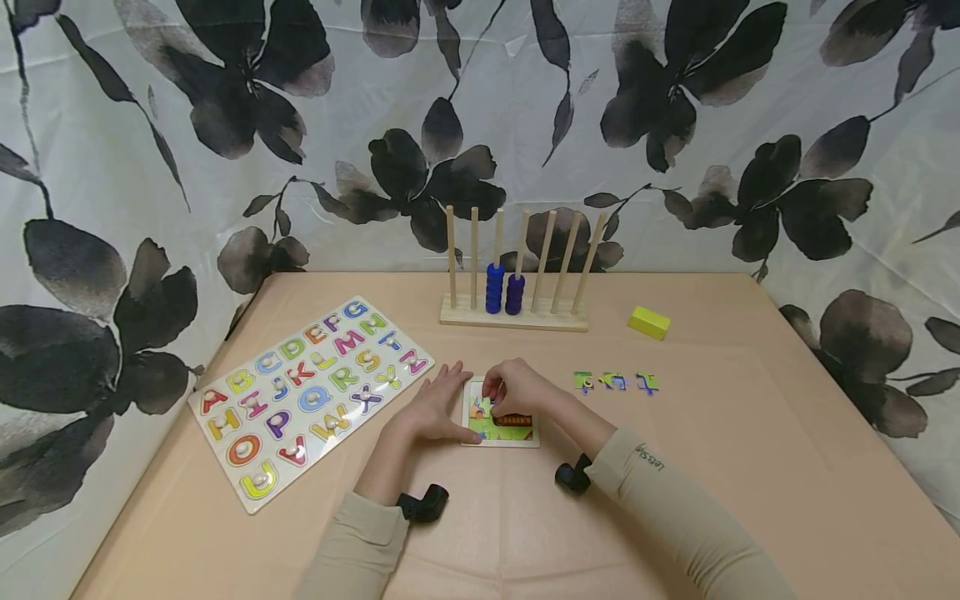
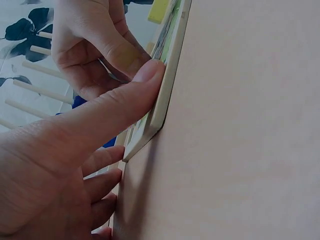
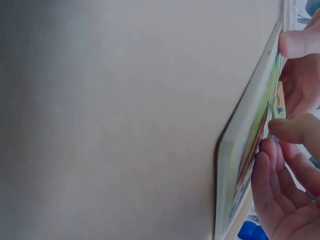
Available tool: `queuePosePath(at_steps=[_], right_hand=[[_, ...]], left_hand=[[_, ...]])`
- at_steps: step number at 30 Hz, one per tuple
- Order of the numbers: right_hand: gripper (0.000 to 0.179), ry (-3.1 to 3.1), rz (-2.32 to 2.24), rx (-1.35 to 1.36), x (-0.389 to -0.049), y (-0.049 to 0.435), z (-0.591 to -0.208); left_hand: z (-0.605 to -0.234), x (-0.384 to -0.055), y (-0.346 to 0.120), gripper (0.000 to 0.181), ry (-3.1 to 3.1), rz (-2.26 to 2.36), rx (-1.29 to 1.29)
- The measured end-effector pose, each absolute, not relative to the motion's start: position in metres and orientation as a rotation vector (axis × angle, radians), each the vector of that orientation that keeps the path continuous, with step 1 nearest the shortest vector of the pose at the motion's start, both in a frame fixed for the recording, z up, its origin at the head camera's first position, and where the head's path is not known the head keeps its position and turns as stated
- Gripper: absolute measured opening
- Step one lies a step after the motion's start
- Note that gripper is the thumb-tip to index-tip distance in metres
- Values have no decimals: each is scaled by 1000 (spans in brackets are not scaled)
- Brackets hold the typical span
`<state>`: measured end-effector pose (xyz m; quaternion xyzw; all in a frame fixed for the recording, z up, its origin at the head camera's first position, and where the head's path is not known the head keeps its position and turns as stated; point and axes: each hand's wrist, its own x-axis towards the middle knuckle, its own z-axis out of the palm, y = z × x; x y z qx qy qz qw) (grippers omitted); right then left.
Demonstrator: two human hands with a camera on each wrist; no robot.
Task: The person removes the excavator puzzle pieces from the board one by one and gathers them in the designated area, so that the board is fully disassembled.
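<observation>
A small picture puzzle in a white-edged tray (image 1: 501,444) lies flat in front of me, its picture partly filled in with green and brown. My left hand (image 1: 437,408) rests at its left side, thumb extended onto the tray's near edge and fingers stretched along the side. Over the tray, my right hand (image 1: 521,390) pinches a small colourful puzzle piece (image 3: 280,97) between thumb and fingers, tilted up from the picture. The fingers partly cover the picture. Several loose puzzle pieces (image 1: 614,382) lie in a row to the right.
An alphabet board (image 1: 300,454) with knobbed letters lies at the left. Behind the tray stands a wooden peg rack (image 1: 517,318) with blue rings (image 1: 494,289) on two pegs. A yellow block (image 1: 648,322) sits at the back right. Patterned cloth (image 1: 555,108) hangs behind the table.
</observation>
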<state>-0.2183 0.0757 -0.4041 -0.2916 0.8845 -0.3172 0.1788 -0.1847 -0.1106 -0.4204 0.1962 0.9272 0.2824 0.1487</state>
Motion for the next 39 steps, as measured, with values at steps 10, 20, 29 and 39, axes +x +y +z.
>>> queuePosePath(at_steps=[10,20,29,39], right_hand=[[17,2487,-970,-751,-220,92,-402],[17,2483,-1072,-782,-217,133,-393],[19,2556,-1021,-678,-214,173,-393],[17,2595,-988,-690,-210,213,-401]], left_hand=[[-421,-184,-111,100,2672,808,564],[-424,-186,-111,102,2686,803,571],[-424,-185,-110,102,2680,816,560],[-423,-185,-110,103,2676,812,544]])
